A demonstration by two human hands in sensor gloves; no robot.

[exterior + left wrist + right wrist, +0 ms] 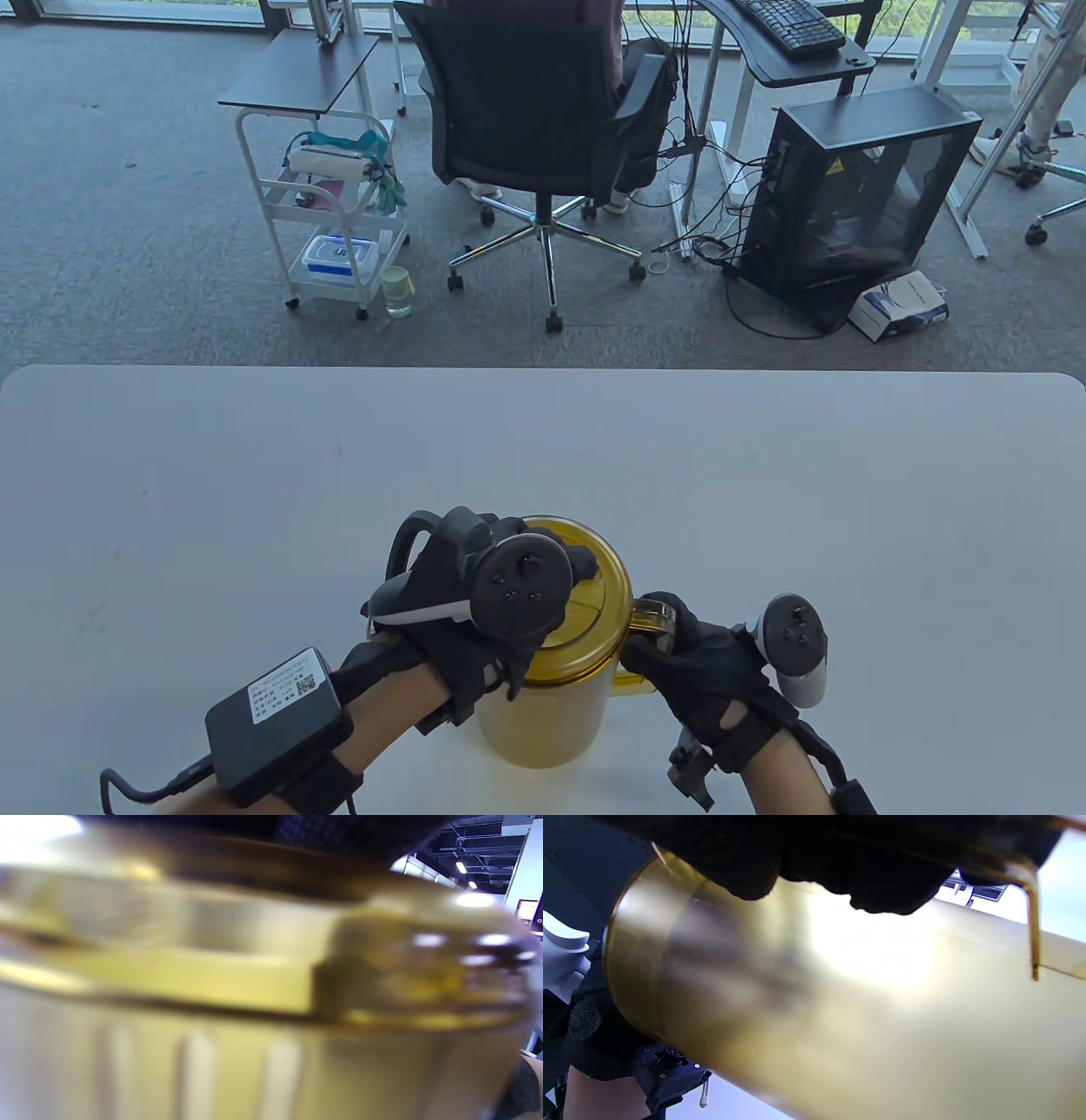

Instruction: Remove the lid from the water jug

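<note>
The water jug [543,713], translucent amber-yellow, stands upright on the white table [764,475], close to the near edge and roughly midway along its width. Its lid [598,594], the same yellow, is seated on the mouth.

The left hand [475,611] lies over the top of the jug, covering the left and centre of the lid. The tracker on its back hides the fingers from above. One gloved fingertip shows at the lid's far rim, curled over it. The left wrist view is heavily blurred. It shows only the lid rim [212,980] and ribbed jug wall at very close range. Whether the fingers actually clamp the lid cannot be told.

The right hand [708,662] is at the jug's right side, fingers wrapped round the handle [649,615]. The right wrist view confirms dark gloved fingers [882,878] curled against the jug wall [840,1005] with the handle's amber strip passing through them.

Clearance: the tabletop is bare to the left, right and far side of the jug, with wide room out to the rounded far corners. Least room is toward the near edge, where both forearms enter. A black box [276,717] is strapped to the left forearm, trailing a cable.

Beyond the far edge, on carpet: an office chair [543,127], a white cart [327,204] and a computer tower [857,195], all well apart from the table.
</note>
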